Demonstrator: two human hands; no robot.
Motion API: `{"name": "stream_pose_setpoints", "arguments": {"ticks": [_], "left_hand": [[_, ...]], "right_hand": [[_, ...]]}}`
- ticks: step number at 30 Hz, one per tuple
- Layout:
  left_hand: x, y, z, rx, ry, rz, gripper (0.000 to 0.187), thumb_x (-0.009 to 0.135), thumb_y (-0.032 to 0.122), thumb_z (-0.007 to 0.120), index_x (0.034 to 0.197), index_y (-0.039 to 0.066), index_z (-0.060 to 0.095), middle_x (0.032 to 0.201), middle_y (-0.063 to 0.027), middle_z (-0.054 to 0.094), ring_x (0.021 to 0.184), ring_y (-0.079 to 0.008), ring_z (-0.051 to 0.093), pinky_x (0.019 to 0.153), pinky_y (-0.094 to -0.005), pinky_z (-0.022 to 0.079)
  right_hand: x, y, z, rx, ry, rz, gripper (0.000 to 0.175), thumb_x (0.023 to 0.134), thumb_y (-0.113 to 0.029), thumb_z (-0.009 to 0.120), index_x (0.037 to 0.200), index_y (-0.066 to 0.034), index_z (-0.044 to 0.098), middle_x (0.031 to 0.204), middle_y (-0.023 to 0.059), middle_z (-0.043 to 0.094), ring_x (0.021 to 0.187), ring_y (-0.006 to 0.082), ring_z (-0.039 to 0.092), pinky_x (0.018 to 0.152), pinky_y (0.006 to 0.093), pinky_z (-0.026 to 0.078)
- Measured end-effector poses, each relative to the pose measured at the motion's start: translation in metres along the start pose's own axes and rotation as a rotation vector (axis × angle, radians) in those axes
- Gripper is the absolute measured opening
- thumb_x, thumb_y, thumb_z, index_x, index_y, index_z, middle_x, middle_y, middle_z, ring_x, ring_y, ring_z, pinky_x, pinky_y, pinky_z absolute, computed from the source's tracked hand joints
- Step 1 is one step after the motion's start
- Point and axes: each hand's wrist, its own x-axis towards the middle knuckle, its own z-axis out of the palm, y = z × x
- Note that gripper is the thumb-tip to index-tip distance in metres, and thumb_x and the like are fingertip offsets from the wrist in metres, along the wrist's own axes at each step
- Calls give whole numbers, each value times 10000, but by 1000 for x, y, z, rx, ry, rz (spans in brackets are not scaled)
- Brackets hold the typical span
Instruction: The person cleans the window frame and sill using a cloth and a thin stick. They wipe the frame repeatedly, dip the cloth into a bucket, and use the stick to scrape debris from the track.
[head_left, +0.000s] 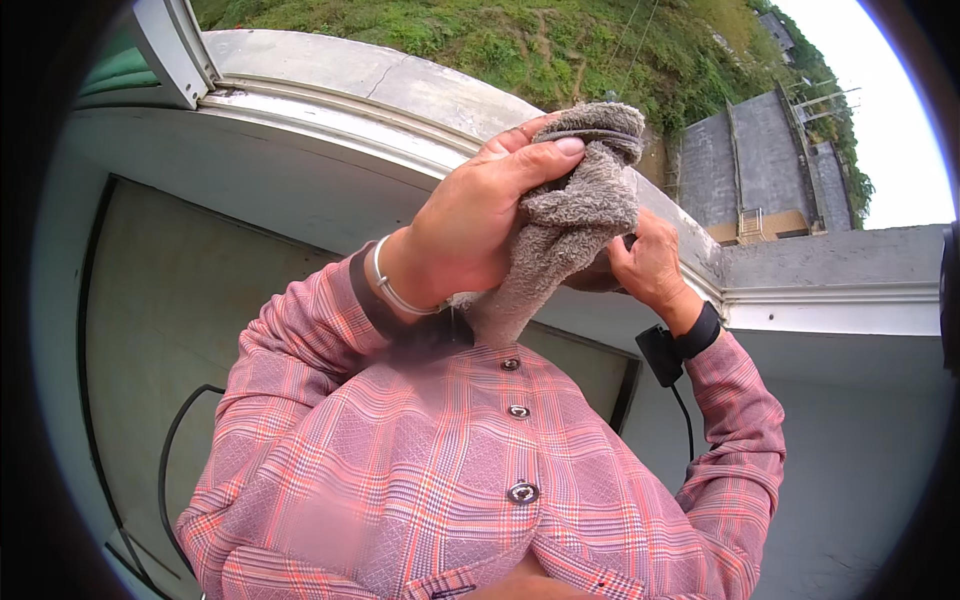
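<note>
My left hand (472, 202) grips a rumpled grey terry cloth (577, 195) near its upper end. Its thumb presses on a fold beside a smooth darker band that crosses the cloth. From there the cloth hangs down in loose folds toward my chest. At the cloth's right edge is my right hand (652, 262), its thumb and fingers bent in against the fabric; its fingertips are partly hidden. Below that hand a dark, shadowed piece shows behind the cloth, too unclear to name. Both hands are raised before a window ledge.
Behind the hands runs a white window track (337, 120) with a cracked concrete ledge (427, 79) outside it. A window frame (176, 52) stands at the left. A black device (660, 356) with a cable hangs by my right wrist. Outside are a green slope and grey buildings (765, 157).
</note>
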Motion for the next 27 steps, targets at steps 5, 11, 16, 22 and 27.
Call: {"name": "stream_pose_setpoints", "arguments": {"ticks": [5, 11, 16, 22, 27], "left_hand": [[-33, 31, -19, 47, -23, 70, 277, 989, 89, 524, 1251, 10, 564, 1038, -91, 680, 895, -154, 681, 792, -290, 577], [-85, 73, -42, 199, 78, 277, 355, 997, 128, 506, 1330, 7, 504, 1140, -107, 643, 941, -160, 652, 816, -302, 561], [-110, 110, -54, 259, 29, 474, 329, 1006, 88, 498, 1321, 0, 536, 1185, -83, 643, 1028, -153, 644, 931, -310, 528], [-129, 136, -66, 312, 177, 581, 338, 996, 105, 513, 1314, -8, 537, 1187, -88, 644, 1031, -155, 644, 912, -311, 537], [-148, 147, -70, 321, 359, 716, 318, 1000, 125, 502, 1284, -11, 548, 1176, -112, 651, 1011, -187, 663, 898, -323, 546]], "right_hand": [[70, -60, 41, 208, -143, -71, 242, 816, -185, 655, 964, 6, 649, 918, 201, 655, 887, 398, 632, 795, 449, 499], [162, -148, 75, 455, -240, -283, 304, 749, -317, 730, 936, -87, 664, 883, 178, 689, 875, 387, 658, 760, 438, 522], [229, -202, 103, 266, -313, -439, 382, 795, -345, 739, 978, -26, 635, 811, 157, 661, 748, 314, 649, 671, 400, 488], [274, -232, 124, 286, -248, -310, 502, 719, -270, 743, 1164, -45, 686, 889, 211, 704, 872, 357, 694, 808, 394, 546], [289, -238, 130, 709, -131, -218, 302, 865, -66, 710, 1159, -4, 676, 937, 68, 734, 800, 71, 661, 741, 231, 553]]}}
